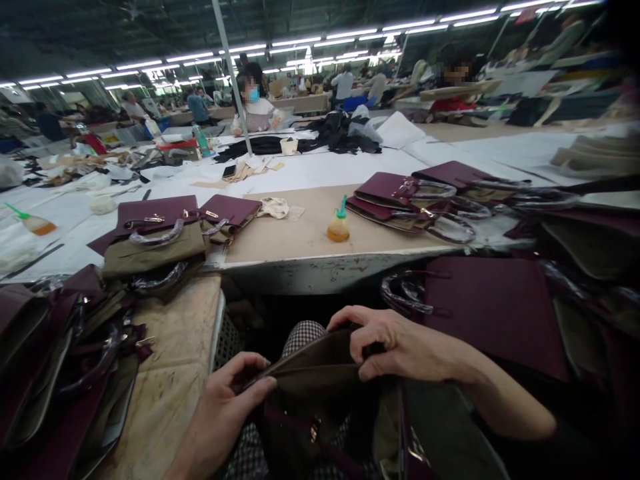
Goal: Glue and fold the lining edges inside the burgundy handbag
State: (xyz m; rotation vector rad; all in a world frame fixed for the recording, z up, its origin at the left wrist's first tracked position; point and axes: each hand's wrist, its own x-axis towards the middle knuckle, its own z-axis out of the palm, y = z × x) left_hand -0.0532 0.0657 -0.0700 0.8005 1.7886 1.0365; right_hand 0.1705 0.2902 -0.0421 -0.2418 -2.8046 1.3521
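In my lap lies a burgundy handbag with an olive-brown lining (317, 383), its mouth spread and a gold clasp showing low on it. My left hand (227, 403) pinches the left end of the lining edge between thumb and fingers. On the right, my right hand (383, 343) grips the same edge, fingers bent over it and thumb below. Part of the bag drops out of view at the bottom. Beyond the hands, on the table, stands a small squeeze bottle (339, 227) of amber liquid with a green nozzle.
Finished-looking burgundy handbags (155, 230) with plastic-wrapped handles lie at left, and more bags (490, 307) sit at right. The worktable's front edge (300, 263) runs ahead of me. A second amber bottle (37, 225) lies far left. A masked co-worker (255, 110) sits across, near black fabric (340, 137).
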